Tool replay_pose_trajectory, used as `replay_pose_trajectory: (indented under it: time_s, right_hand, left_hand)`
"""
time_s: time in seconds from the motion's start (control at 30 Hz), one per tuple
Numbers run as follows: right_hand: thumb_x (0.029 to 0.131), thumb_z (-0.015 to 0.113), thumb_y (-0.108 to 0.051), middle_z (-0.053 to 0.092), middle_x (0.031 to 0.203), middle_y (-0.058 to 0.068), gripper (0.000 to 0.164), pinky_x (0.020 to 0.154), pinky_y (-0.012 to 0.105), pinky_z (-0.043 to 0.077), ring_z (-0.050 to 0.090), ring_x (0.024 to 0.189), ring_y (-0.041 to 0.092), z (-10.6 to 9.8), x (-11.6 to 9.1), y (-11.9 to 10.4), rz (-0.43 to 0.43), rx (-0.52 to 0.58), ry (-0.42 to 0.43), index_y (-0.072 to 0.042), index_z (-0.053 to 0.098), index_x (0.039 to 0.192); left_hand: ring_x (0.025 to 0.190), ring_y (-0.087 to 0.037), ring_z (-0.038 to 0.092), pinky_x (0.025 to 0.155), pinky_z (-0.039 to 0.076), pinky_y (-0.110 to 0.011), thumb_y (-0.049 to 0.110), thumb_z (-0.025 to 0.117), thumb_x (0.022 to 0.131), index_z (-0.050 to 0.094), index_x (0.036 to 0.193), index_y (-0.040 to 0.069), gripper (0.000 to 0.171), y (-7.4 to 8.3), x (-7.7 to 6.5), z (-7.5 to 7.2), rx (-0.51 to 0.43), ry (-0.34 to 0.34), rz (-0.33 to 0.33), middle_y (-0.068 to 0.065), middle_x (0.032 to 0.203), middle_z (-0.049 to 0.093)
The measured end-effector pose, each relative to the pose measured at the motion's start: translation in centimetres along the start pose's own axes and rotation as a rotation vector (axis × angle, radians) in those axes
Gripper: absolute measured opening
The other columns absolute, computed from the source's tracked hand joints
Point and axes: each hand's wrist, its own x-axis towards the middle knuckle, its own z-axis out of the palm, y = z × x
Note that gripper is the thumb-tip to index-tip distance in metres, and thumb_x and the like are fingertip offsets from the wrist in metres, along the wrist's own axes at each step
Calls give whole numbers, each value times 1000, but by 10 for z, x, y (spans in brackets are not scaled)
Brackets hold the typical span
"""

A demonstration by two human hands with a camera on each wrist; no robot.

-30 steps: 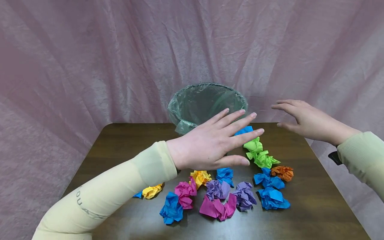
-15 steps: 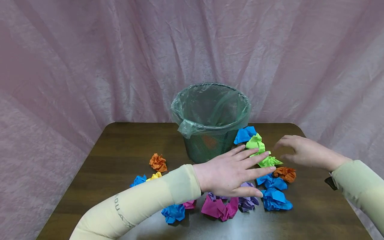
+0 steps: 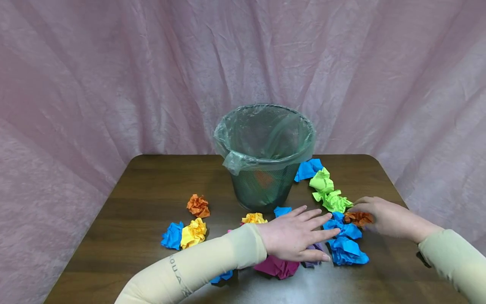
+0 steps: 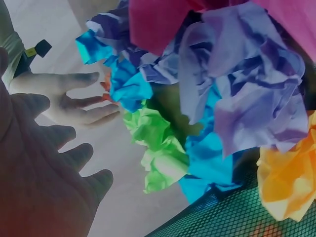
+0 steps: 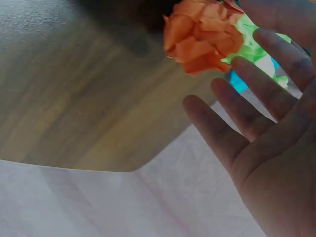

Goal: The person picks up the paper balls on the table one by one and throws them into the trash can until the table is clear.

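My left hand (image 3: 294, 234) hovers palm down with spread, straight fingers over the magenta crumpled paper (image 3: 277, 267) and purple crumpled paper (image 4: 261, 84); it holds nothing. At the right, my right hand (image 3: 389, 219) reaches down beside an orange crumpled paper ball (image 3: 358, 218). In the right wrist view its fingers are extended and apart from the orange ball (image 5: 202, 37). Two blue crumpled papers (image 3: 347, 251) lie just left of and below that ball, and green crumpled papers (image 3: 336, 201) lie above it. The left hand and sleeve partly cover the middle papers.
A mesh wastebasket (image 3: 263, 185) with a clear liner stands at the back centre; orange shows through its mesh. On the left lie an orange ball (image 3: 198, 206), a yellow ball (image 3: 193, 233) and a blue ball (image 3: 172, 235). The brown table (image 3: 152, 181) ends before a pink curtain (image 3: 171, 76).
My right hand has come down from above the table's right edge to beside the orange ball. The left hand has moved down and slightly right, away from the front of the wastebasket.
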Motion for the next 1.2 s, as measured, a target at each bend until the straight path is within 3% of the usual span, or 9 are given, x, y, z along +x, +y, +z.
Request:
replay_pose_trajectory:
  time_s: [0.2,0.47,0.67,0.87,1.2]
  right_hand:
    - [76,88,-8,62,123,5,54,83,48,56,62,106,29,14,-2,4,-16,2,19,-17,71,127]
    - [79,86,-8,55,141,21,62,91,61,52,56,121,48,30,-2,10,28,26,-37,-15,66,137]
    - [79,83,-2,55,140,26,59,93,62,50,56,122,50,35,-1,13,6,37,-45,-10,67,135]
    - [80,81,2,65,128,13,48,93,56,52,62,116,38,36,-1,15,-33,12,0,-8,72,126]
    - [81,81,5,70,106,-6,34,83,44,57,68,96,19,40,-2,22,-123,-26,155,-13,75,110]
  left_hand:
    - [157,-17,2,125,5,-40,71,19,102,6,164,39,71,-2,5,7,-25,-21,-17,7,171,0]
    - [156,-16,-1,125,4,-40,70,15,102,3,164,39,70,-1,14,11,-37,-35,-32,7,171,-2]
    - [156,-16,0,125,6,-40,71,14,101,6,164,40,71,2,19,11,-45,-44,-46,6,171,1]
    - [156,-16,2,125,6,-40,72,14,101,6,164,40,71,2,20,12,-40,-50,-50,6,171,2]
    - [157,-16,1,125,6,-40,72,14,101,4,164,39,72,0,21,13,-44,-50,-45,6,171,0]
